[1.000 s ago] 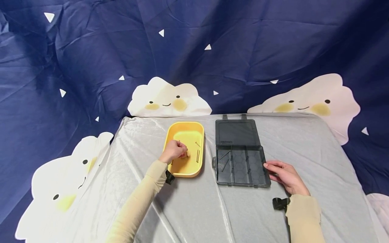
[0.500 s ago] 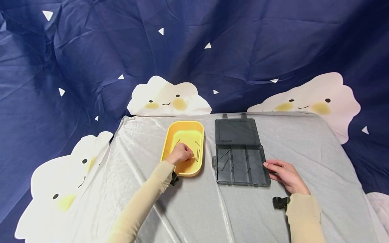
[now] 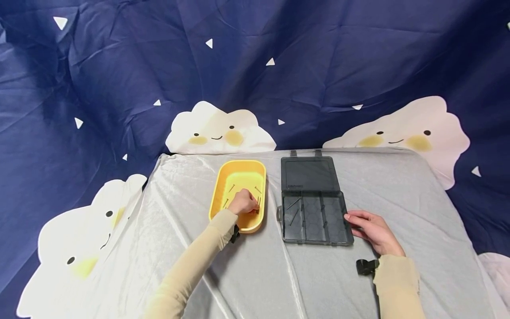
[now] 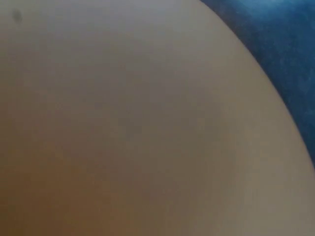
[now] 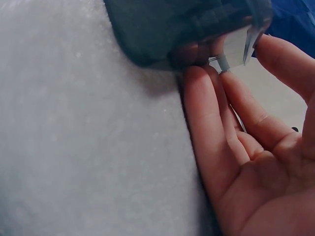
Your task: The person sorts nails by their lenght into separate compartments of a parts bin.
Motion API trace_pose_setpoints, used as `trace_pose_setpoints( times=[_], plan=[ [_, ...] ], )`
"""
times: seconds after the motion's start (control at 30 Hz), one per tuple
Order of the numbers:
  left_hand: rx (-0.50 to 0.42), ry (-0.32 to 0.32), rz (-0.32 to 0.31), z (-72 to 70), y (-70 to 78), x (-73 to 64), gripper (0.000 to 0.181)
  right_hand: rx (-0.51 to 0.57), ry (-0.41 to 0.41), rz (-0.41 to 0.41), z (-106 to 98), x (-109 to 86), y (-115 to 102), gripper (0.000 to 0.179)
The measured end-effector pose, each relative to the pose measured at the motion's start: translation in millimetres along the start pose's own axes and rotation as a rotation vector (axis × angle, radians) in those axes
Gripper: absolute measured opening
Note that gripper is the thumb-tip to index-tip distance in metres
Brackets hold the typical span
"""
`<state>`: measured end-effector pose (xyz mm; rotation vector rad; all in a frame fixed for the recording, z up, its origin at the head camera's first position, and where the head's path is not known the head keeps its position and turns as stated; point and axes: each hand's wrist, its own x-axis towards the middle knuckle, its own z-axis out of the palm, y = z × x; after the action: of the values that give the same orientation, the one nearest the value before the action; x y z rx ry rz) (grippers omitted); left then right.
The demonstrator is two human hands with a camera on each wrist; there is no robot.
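Observation:
In the head view my left hand (image 3: 244, 202) reaches into a yellow tray (image 3: 213, 208), its curled fingers at two thin metal pieces, nails or screws (image 3: 259, 200), by the right wall. Whether it pinches one is hidden. Other such pieces lie in the tray, including a nail or screw (image 3: 232, 188) on the left. My right hand (image 3: 376, 230) holds the right side of a dark translucent compartment box (image 3: 334, 217), thumb on its wall and fingers at its underside, as the right wrist view shows. Two long pieces (image 3: 294, 217) lie in its left compartment.
The box's lid (image 3: 310, 173) lies folded back behind it. Grey cloth (image 3: 255, 274) covers the table, and a blue curtain with clouds (image 3: 223, 128) hangs behind. The left wrist view is filled by a blurred, close surface.
My left hand has moved right across the tray toward the pieces by its right wall, uncovering pieces on the left. My right hand stays at the box.

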<state>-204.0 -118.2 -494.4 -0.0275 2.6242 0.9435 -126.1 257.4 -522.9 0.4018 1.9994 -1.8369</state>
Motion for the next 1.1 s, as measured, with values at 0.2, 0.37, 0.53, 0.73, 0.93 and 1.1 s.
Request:
trace_pose_setpoints(
  times=[0.2,0.37,0.53,0.73,0.93,1.1],
  plan=[
    [0.021,0.022,0.007,0.2,-1.0,1.5,0.01,0.015,-0.003,0.0,-0.6,0.5,0.6,0.05],
    [0.025,0.019,0.011,0.4,0.1,1.4,0.011,0.023,-0.009,0.003,-0.8,0.2,-0.3,0.046],
    [0.049,0.018,0.009,0.6,1.5,1.1,0.011,0.029,-0.006,0.008,-0.1,-0.8,-1.6,0.042],
    [0.125,0.026,0.003,-0.8,2.1,0.4,0.012,0.036,-0.004,0.003,0.3,-1.6,-2.1,0.036],
    [0.18,0.026,-0.001,-2.7,0.7,-1.3,0.011,0.031,-0.005,-0.002,0.3,-1.7,-1.7,0.038],
    [0.228,0.033,0.023,-4.5,1.1,-3.9,0.015,0.025,-0.003,-0.005,0.1,-1.3,-0.9,0.035]
  ],
)
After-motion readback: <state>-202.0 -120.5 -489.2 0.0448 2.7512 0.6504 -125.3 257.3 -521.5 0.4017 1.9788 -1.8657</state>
